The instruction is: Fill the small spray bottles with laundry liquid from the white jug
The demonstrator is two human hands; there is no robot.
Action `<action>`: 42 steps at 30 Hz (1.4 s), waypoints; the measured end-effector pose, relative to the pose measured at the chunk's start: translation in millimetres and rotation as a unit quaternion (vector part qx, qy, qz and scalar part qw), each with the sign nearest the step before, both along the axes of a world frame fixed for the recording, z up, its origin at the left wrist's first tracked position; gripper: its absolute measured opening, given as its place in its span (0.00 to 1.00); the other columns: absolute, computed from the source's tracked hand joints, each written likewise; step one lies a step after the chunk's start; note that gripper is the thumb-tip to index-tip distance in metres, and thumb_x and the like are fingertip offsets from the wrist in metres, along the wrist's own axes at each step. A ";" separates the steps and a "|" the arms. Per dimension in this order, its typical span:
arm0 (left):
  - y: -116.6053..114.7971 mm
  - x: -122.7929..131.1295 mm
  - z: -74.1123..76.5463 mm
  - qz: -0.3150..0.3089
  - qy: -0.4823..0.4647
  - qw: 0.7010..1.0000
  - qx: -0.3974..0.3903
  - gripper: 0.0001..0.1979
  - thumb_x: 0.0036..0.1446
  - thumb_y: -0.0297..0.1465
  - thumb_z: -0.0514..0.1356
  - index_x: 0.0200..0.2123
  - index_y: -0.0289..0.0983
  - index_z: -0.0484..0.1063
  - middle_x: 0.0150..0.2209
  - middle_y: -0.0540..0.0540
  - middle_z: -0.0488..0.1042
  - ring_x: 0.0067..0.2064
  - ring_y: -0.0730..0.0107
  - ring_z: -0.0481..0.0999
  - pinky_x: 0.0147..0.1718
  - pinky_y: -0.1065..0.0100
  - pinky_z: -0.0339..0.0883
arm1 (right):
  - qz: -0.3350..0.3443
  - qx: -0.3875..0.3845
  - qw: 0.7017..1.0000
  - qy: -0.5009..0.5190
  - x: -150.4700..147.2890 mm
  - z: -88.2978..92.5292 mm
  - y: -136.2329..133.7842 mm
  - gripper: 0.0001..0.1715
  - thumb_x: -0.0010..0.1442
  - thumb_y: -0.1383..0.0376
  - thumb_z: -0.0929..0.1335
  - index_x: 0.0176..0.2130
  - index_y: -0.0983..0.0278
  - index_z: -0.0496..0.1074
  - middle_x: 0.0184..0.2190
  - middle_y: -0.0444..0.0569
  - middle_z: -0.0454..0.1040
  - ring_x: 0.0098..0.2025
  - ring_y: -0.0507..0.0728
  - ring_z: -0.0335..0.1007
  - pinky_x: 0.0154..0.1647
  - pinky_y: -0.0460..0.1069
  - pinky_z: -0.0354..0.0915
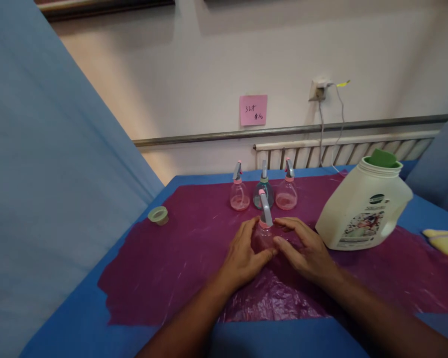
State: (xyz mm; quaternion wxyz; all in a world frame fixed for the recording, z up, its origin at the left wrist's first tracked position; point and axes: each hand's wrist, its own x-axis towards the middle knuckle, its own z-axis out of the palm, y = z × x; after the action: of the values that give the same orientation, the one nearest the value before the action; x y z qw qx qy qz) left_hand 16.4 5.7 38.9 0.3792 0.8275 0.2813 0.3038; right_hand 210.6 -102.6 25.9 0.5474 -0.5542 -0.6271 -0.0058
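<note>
Pink-collared spray bottles (286, 195): three
Teal spray bottle (265, 183): one
Hands (244, 251): two
Cream jug (364, 204): one
Pale-green cap (159, 215): one
Pink wall note (253, 110): one
Purple plastic sheet (179, 258): one
Wall socket (315, 91): one

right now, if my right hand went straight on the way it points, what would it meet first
Most likely the front spray bottle: your right hand points at its side, though depth leaves unclear whether there is any gap.

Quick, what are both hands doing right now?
Left hand: curved around the front spray bottle; whether it grips can't be told.
Right hand: open, thumb and fingers apart, beside that bottle; touching can't be told.
</note>
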 end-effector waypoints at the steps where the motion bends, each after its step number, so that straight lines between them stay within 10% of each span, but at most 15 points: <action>1: 0.0 0.4 -0.6 -0.004 -0.006 1.000 0.002 0.40 0.59 0.35 0.78 0.71 0.44 0.69 0.67 0.40 0.76 0.68 0.44 0.77 0.69 0.44 0.71 | 0.000 0.001 1.000 0.002 0.2 1.2 -0.3 0.20 0.76 0.60 0.74 0.64 0.56 0.77 0.57 0.54 0.85 0.57 0.63 0.84 0.62 0.61 0.79; 15: 0.2 3.2 -6.7 0.036 -0.035 0.999 0.009 0.36 0.51 0.32 0.83 0.61 0.44 0.75 0.57 0.44 0.79 0.58 0.47 0.80 0.60 0.48 0.74 | 0.022 -0.156 0.987 0.030 -6.3 72.0 36.2 0.38 0.64 0.53 0.78 0.68 0.59 0.72 0.49 0.53 0.86 0.48 0.66 0.85 0.54 0.64 0.79; 27: 9.8 1.1 -18.7 0.085 -0.040 0.995 -0.032 0.47 0.50 0.34 0.84 0.71 0.46 0.71 0.70 0.39 0.74 0.72 0.38 0.74 0.73 0.39 0.67 | 0.126 -0.195 0.973 0.013 7.7 82.2 55.7 0.50 0.69 0.58 0.73 0.82 0.58 0.58 0.59 0.55 0.86 0.59 0.67 0.86 0.61 0.63 0.80; 36: 7.8 0.8 -11.5 0.051 -0.058 0.996 -0.053 0.43 0.52 0.31 0.82 0.69 0.46 0.72 0.72 0.39 0.75 0.73 0.40 0.73 0.74 0.37 0.65 | 0.072 -0.180 0.977 -0.093 5.2 96.8 51.2 0.28 0.68 0.60 0.77 0.65 0.57 0.79 0.49 0.52 0.88 0.47 0.65 0.87 0.49 0.58 0.78; 42: 10.4 -0.3 -14.2 0.054 -0.052 0.993 -0.087 0.46 0.50 0.33 0.83 0.70 0.44 0.73 0.71 0.37 0.76 0.71 0.38 0.76 0.74 0.37 0.68 | 0.115 -0.171 0.978 -0.031 4.2 95.2 48.1 0.47 0.67 0.65 0.74 0.80 0.60 0.63 0.60 0.58 0.85 0.56 0.67 0.87 0.58 0.63 0.81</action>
State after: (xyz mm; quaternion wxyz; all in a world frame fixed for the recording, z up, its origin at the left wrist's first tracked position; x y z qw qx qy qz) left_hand 16.1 16.1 24.7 0.4467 0.7584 0.3305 0.3408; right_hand 214.7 -54.5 121.1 0.4218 -0.5635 -0.6949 0.1474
